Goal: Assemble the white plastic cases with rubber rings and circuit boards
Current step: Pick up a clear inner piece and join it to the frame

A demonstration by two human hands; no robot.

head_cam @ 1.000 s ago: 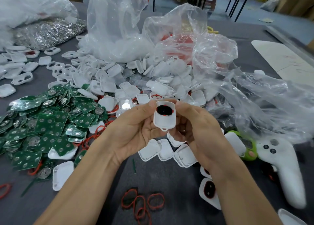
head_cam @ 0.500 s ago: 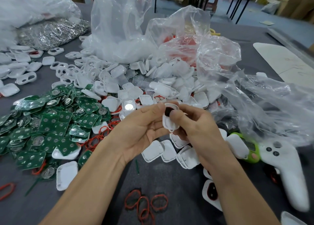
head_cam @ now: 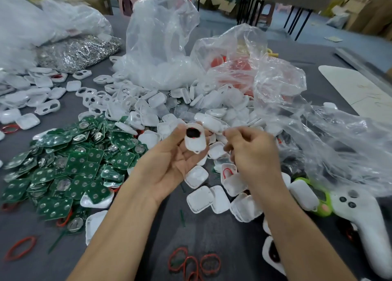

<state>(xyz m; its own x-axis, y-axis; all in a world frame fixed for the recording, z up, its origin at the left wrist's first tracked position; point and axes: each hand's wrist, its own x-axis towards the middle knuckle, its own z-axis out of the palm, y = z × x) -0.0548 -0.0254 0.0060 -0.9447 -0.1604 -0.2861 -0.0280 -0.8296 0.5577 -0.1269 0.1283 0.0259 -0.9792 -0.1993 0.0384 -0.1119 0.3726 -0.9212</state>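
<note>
Left hand (head_cam: 176, 164): white case (head_cam: 194, 139) with a dark opening is gripped between thumb and fingers. Right hand (head_cam: 254, 151): fingers curled, contents indiscernible, held beside the case without touching.

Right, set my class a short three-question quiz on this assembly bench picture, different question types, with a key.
1. True or false: the left hand holds a white case with a black piece in it.
2. The green boards lie on which side of the hands? A) the person's left B) the person's right C) beyond the bags
3. Fill in: the loose rings nearest the camera are ____ in colour.

Key: 1 true; 2 A; 3 red. The right hand is curled shut, apart from the case; whether it holds anything cannot be told.
</note>
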